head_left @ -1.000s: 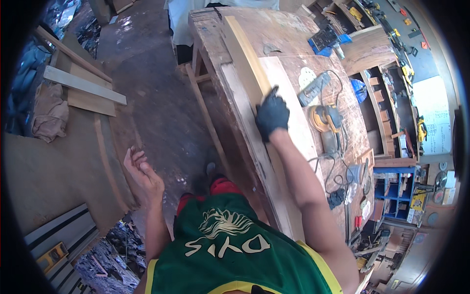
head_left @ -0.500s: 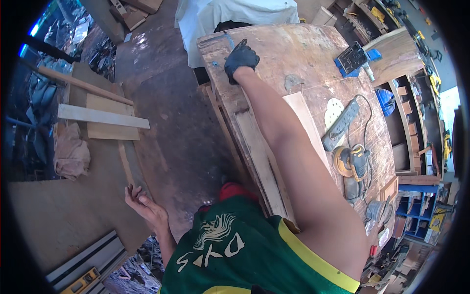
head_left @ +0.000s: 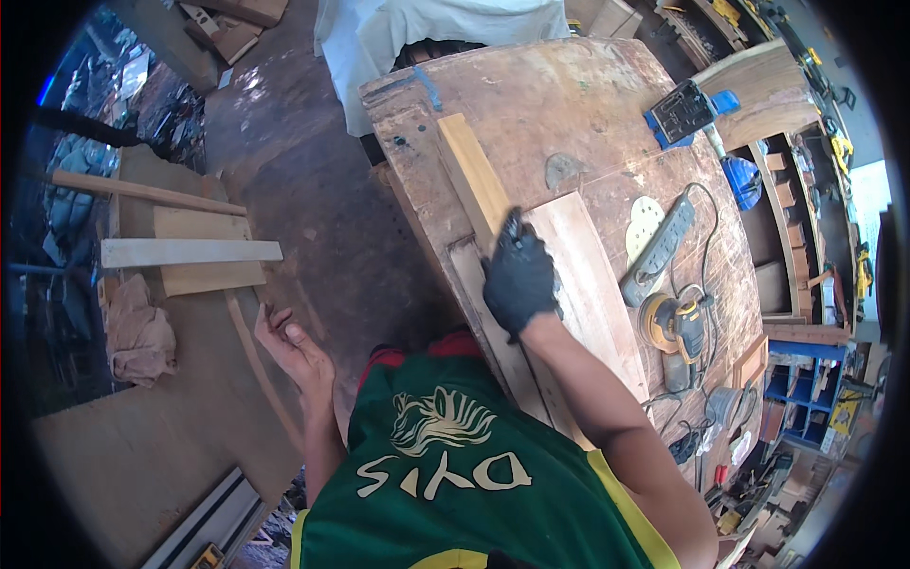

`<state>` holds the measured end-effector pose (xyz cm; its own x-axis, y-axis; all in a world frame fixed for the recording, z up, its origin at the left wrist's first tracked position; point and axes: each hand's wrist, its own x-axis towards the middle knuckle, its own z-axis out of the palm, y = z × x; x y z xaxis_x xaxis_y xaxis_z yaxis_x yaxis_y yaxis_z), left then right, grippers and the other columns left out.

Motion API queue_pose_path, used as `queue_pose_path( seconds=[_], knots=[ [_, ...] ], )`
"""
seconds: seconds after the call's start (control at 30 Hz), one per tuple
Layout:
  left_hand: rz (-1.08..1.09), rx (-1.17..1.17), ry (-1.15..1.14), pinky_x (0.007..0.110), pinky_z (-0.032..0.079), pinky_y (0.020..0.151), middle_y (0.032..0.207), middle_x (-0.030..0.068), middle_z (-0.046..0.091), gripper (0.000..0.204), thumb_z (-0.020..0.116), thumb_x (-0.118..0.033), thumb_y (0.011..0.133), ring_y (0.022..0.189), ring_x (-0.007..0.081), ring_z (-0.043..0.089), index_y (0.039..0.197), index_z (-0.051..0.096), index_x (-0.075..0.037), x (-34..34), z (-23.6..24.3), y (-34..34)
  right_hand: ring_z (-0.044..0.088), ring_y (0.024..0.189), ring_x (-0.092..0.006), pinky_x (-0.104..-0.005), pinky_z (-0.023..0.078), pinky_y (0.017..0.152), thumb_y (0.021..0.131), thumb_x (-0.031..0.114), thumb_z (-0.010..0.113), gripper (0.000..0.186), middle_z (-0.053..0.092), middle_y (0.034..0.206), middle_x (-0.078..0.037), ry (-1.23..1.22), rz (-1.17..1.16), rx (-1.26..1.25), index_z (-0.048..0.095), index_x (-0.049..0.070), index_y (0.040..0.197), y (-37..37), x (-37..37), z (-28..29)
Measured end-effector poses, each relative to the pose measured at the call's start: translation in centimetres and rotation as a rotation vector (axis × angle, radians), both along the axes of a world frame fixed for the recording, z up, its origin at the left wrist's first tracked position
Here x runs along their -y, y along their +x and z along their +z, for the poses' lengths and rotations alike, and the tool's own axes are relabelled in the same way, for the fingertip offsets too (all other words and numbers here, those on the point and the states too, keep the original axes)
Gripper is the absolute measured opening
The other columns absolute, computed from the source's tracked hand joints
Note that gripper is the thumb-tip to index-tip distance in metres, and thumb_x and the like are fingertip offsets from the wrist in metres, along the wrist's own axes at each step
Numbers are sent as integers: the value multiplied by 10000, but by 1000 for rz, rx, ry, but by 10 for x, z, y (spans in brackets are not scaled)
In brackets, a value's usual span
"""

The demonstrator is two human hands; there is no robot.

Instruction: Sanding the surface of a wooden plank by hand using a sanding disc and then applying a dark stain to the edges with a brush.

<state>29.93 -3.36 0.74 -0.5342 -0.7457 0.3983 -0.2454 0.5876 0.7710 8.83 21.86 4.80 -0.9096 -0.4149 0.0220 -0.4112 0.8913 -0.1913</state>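
My right hand (head_left: pixel 519 275), in a black glove, is closed over a yellowish wooden strip (head_left: pixel 467 169) on the workbench (head_left: pixel 502 85); whatever is inside its fingers is hidden. A pale board (head_left: pixel 592 294) lies just to its right, alongside a darker narrow board (head_left: pixel 471 270). Right of these are a perforated sanding disc (head_left: pixel 643 223), a power strip (head_left: pixel 659 251) and a yellow orbital sander (head_left: pixel 668 322). My bare left hand (head_left: pixel 294 346) hangs off the bench to the left, open, palm turned up and fingers loosely bent.
At left a platform (head_left: pixel 161 427) bears planks (head_left: pixel 190 253) and a crumpled cloth (head_left: pixel 137 337). A white sheet (head_left: pixel 360 43) drapes something beyond the bench. Shelves of tools (head_left: pixel 787 228), a blue helmet (head_left: pixel 742 180) and a blue cubby rack (head_left: pixel 801 398) stand at right.
My right hand reached toward the bench's far end half a second ago and has come back nearer along the yellowish strip. My left hand stays off the bench, now slightly higher.
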Motion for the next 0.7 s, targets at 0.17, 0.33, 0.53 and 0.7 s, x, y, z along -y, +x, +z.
queue_pose_path(
  seconds=[0.17, 0.33, 0.53, 0.7],
  knots=[
    [-99, -19, 45, 393, 465, 978, 1410, 215, 456, 686, 440, -486, 1093, 1123, 247, 564, 1498, 345, 60, 12, -1, -44, 598, 1047, -337, -471, 502, 880, 934, 285, 624, 797, 566, 1196, -217, 16, -51, -50, 311, -126, 1541, -85, 86, -9],
    [-211, -62, 83, 365, 483, 924, 1395, 196, 442, 693, 455, -495, 1088, 1112, 232, 567, 1504, 354, 49, 32, -12, -81, 604, 1046, -338, -469, 513, 872, 947, 342, 634, 835, 592, 1178, -214, 205, -57, -150, 291, -129, 1545, -144, 136, -15],
    [-346, -133, 170, 375, 504, 912, 1398, 198, 414, 609, 489, -402, 1096, 1087, 257, 579, 1501, 382, 40, 86, -29, -119, 624, 1161, -444, -512, 529, 961, 843, 493, 747, 968, 599, 1297, -295, -146, -138, 75, 342, -77, 1512, -139, 121, 4],
    [-422, -99, 68, 386, 522, 896, 1388, 214, 425, 597, 509, -372, 1091, 1091, 273, 584, 1491, 399, 58, 158, -34, -152, 653, 1126, -429, -500, 537, 959, 816, 561, 767, 876, 635, 1234, -292, 46, -270, 163, 504, -59, 1376, -155, 149, 12]
  ],
)
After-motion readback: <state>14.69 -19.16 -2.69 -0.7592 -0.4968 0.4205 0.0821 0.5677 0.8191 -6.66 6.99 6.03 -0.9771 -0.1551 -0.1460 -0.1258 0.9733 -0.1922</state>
